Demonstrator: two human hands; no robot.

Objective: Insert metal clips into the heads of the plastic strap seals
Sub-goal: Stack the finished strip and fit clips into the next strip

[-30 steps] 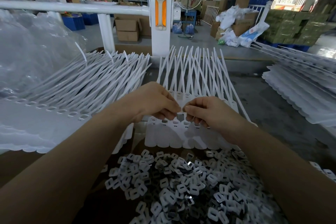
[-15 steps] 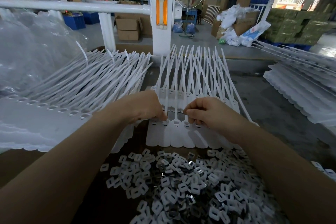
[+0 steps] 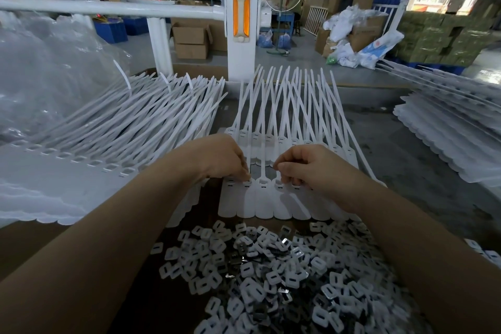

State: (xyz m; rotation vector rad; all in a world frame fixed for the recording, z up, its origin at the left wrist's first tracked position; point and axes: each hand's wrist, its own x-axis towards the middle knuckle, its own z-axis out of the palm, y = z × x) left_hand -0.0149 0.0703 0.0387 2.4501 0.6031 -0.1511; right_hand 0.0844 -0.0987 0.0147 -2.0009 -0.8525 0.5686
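Strap seals (image 3: 264, 199) lie side by side in a joined row on the surface in front of me, their flat tags toward me and their long thin tails running away to the far side, so each one's long axis goes near to far. My left hand (image 3: 225, 159) has its fingers curled down, the tips pressing on a seal head near the left end of the row. My right hand (image 3: 306, 164) is curled too, fingertips bunched on a head just right of the middle; whether it pinches a clip I cannot tell. Nearer to me a heap of metal clips (image 3: 271, 274) spreads between my forearms. More seals (image 3: 116, 130) fan out on the left.
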